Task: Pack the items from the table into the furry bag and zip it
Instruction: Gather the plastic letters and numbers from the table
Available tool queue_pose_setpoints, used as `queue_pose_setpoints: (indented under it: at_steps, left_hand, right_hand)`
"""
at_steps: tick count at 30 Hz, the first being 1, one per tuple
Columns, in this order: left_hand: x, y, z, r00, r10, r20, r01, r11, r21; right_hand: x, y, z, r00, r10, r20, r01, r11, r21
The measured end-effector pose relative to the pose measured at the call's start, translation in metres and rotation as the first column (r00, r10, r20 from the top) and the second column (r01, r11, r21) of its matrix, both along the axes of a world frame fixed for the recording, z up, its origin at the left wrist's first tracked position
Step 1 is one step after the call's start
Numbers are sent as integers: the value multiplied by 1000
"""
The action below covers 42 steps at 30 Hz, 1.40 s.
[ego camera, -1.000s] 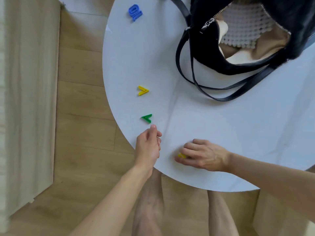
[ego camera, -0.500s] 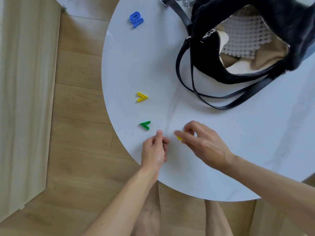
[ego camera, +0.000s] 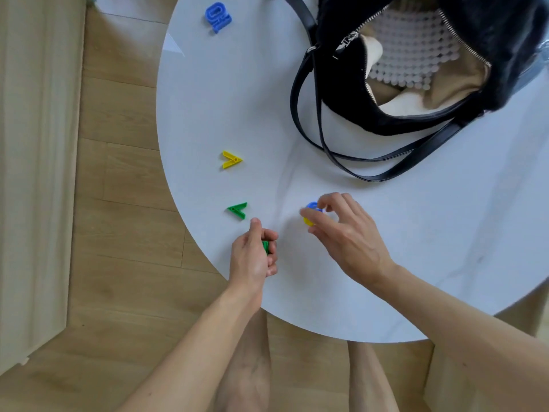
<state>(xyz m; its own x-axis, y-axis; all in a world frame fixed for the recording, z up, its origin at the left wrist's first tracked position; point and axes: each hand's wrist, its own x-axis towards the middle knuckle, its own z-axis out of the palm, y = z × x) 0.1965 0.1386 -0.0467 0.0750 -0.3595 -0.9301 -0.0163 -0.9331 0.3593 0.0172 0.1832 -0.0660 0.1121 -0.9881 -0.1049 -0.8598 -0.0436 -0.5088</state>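
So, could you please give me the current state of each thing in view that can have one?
furry bag: unzipped, mouth open, on the table.
left hand: closed around a green piece.
right hand: pinching a blue piece and a yellow piece.
yellow V piece: loose on the table.
green V piece: loose on the table.
blue piece at the far edge: loose on the table.

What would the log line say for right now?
left hand: holds green piece | right hand: pinches blue piece, yellow piece | bag: unzipped | table: three letters left

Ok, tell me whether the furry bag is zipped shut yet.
No, the furry bag gapes open, its zipper parted and the beige lining showing.
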Motion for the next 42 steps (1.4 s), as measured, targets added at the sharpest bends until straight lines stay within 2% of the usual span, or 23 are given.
queue_pose_setpoints:
  at_steps: [5, 8, 13, 16, 18, 20, 21, 23, 26, 28, 30, 31, 34, 36, 38, 40, 42]
  left_hand:
    - [-3, -1, 3, 1000, 2, -9, -2, 1000, 8]
    - [-8, -7, 6, 999, -6, -34, 6, 1000, 20]
    - [-19, -17, 9, 996, -2, -88, 7, 999, 48]
    - [-25, -22, 11, 994, 8, -107, -3, 999, 47]
    - [-27, -27, 15, 976, 56, -212, -40, 996, 81]
    - [-25, -33, 23, 909, 100, -404, -50, 990, 131]
    - [-23, -36, 26, 867, 121, -483, -53, 987, 153]
    - [-18, -41, 30, 834, 152, -531, -73, 983, 166]
    - [-6, -49, 36, 874, 224, -432, -187, 974, 127]
    - [9, -54, 35, 900, 290, -324, -287, 956, 59]
    - [28, -60, 32, 921, 324, -217, -339, 940, -33]
    - [37, -63, 31, 926, 338, -169, -354, 932, -72]
    - [60, -66, 27, 911, 395, -117, -408, 903, -132]
    - [71, -64, 23, 908, 407, -97, -417, 898, -138]
    - [79, -62, 21, 911, 405, -81, -413, 901, -135]
    - [84, -62, 18, 909, 410, -82, -417, 899, -134]
    - [87, -63, 17, 907, 414, -75, -421, 898, -132]
  right_hand:
    - [5, -14, -7, 998, 28, -58, -22, 995, 99]
    - [4, -18, -6, 997, 41, -68, -35, 996, 86]
    - [0, -29, 4, 1000, 17, -5, -16, 997, 77]
    - [0, -35, 17, 986, -114, 119, 104, 991, 82]
    - [7, -39, 31, 947, -184, 262, 167, 982, 86]
    - [21, -43, 46, 925, -135, 354, 121, 991, 60]
    - [29, -45, 51, 938, -75, 338, 71, 997, 27]
    - [41, -50, 59, 974, 33, 224, -22, 998, -51]
    - [50, -60, 64, 982, 120, 144, -112, 992, -64]
    - [57, -67, 65, 964, 117, 240, -122, 993, 5]
    - [62, -79, 61, 925, 11, 379, -50, 994, 92]
    - [64, -88, 56, 930, -15, 368, -31, 993, 117]
    - [73, -115, 35, 985, 133, 110, -155, 959, 237]
    - [86, -128, 20, 952, 300, -57, -271, 917, 294]
    - [94, -134, 10, 896, 399, -193, -340, 898, 280]
    - [95, -138, 5, 881, 423, -212, -370, 895, 248]
    - [93, -137, 3, 888, 431, -157, -394, 892, 220]
